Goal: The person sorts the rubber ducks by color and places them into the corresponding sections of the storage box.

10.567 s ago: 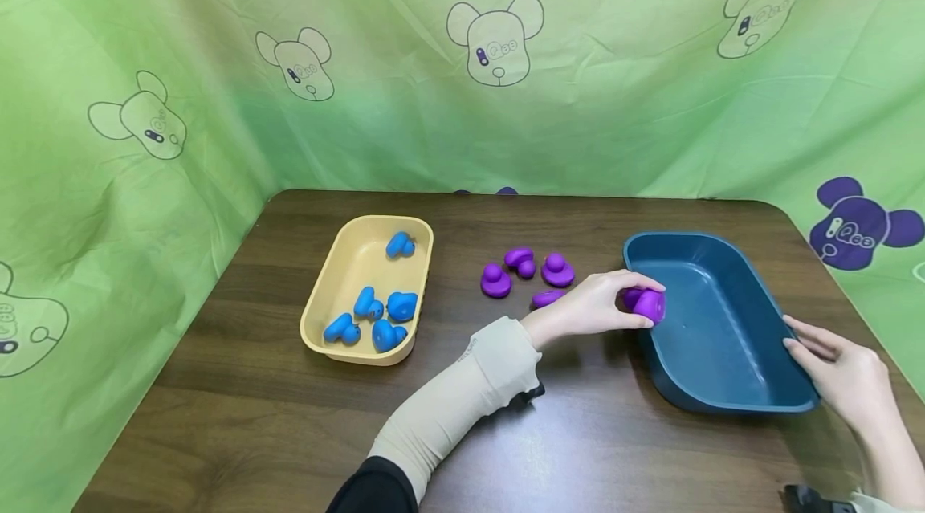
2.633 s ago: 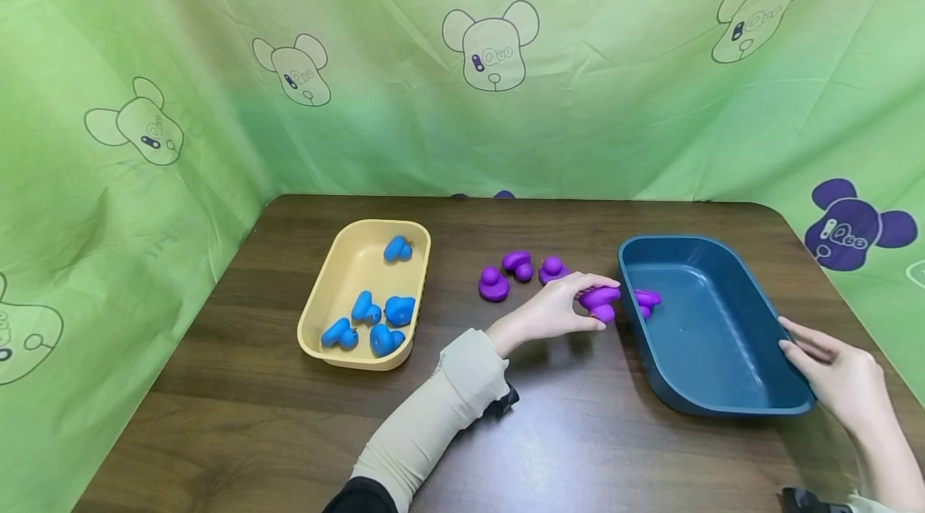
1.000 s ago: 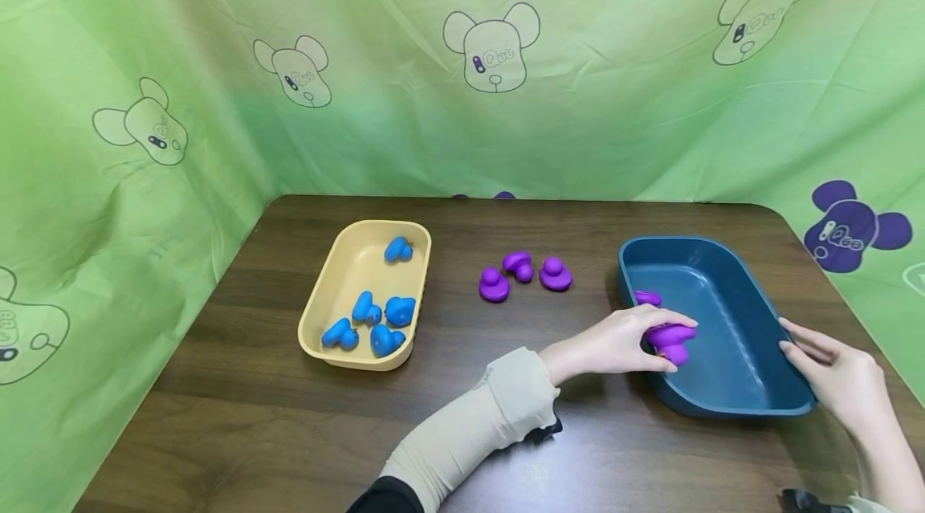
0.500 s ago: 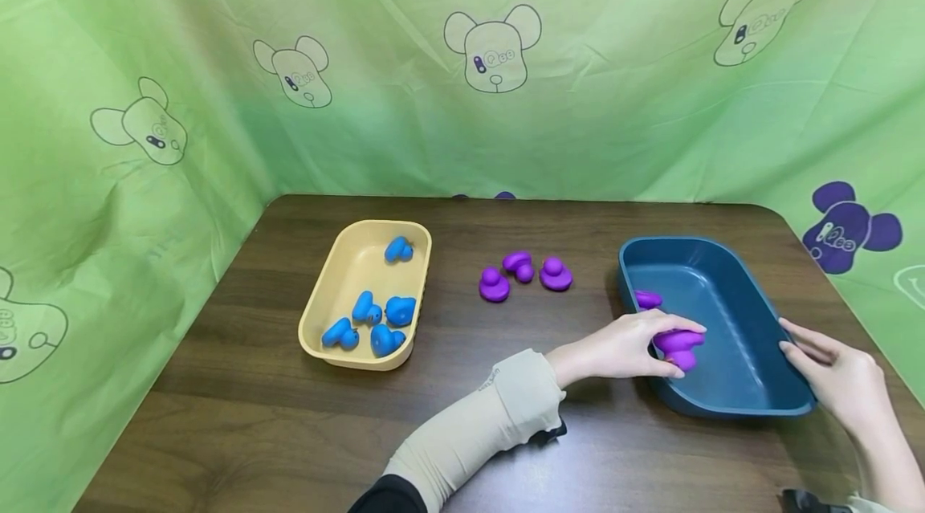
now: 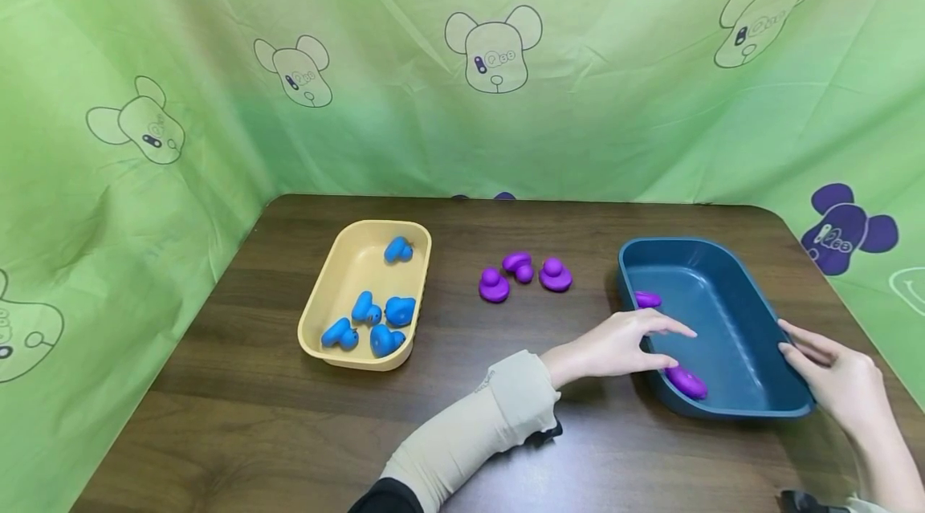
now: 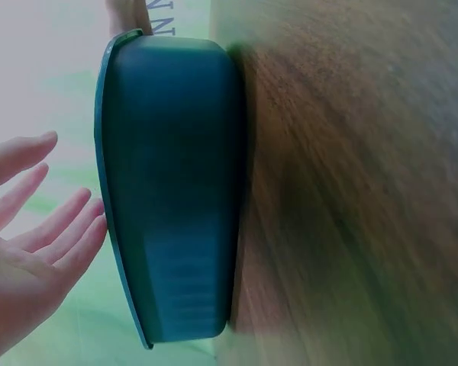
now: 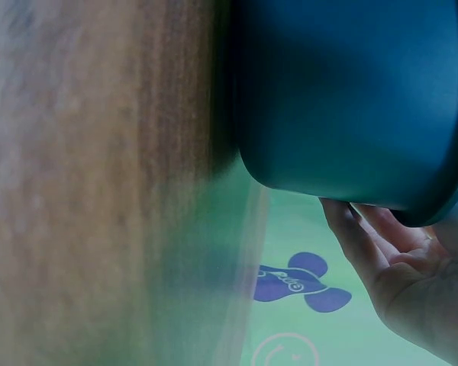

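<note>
A dark wooden table (image 5: 462, 417) is carrying everything, with a green cloth (image 5: 592, 128) printed with cartoon bears hanging behind it. On the right side a dark blue bin (image 5: 751, 312) is sitting, and on the left a yellow bin (image 5: 340, 280) is holding five blue toy ducks (image 5: 376, 312).

The left hand (image 5: 621, 344) is reaching over the near left rim of the dark blue bin with its fingers spread and almost straight, gripping nothing. A purple duck (image 5: 686, 381) is lying on the bin floor just below those fingertips, apart from them. A second purple duck (image 5: 647, 299) is lying further back in the same bin, against its left wall.

The right hand (image 5: 834, 372) is resting against the bin's right rim, its fingers extended along the edge and touching it; the right wrist view is showing the fingers (image 7: 366, 236) lying under the lip.

Three more purple ducks (image 5: 523, 276) are standing in a cluster on the table between the two bins.
</note>
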The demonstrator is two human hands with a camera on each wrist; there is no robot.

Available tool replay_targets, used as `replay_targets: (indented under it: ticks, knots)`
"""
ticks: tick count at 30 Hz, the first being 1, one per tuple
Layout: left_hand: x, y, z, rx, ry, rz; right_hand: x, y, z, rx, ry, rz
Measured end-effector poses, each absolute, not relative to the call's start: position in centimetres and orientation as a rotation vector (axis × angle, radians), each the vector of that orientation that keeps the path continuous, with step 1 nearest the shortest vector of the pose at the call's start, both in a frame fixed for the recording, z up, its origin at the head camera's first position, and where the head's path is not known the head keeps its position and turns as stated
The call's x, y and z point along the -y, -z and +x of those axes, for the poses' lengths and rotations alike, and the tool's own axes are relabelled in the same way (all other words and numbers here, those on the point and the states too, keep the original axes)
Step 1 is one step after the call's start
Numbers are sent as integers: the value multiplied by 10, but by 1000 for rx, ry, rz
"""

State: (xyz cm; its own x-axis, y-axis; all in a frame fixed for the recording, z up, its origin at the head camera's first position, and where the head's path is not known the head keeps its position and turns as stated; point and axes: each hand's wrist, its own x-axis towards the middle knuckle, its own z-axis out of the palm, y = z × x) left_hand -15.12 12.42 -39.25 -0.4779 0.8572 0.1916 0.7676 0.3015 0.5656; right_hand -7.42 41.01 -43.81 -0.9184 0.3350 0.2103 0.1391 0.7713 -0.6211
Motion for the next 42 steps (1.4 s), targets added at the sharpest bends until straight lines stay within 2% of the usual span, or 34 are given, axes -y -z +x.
replay_targets:
  ticks: [10, 42]
  knots:
    - [-101, 397, -162, -2445, -1057, 1444, -398, 423, -70, 2649, -908, -317]
    - [-43, 407, -192, -2537, -1327, 1179, -398, 421, -71, 2663, -923, -304]
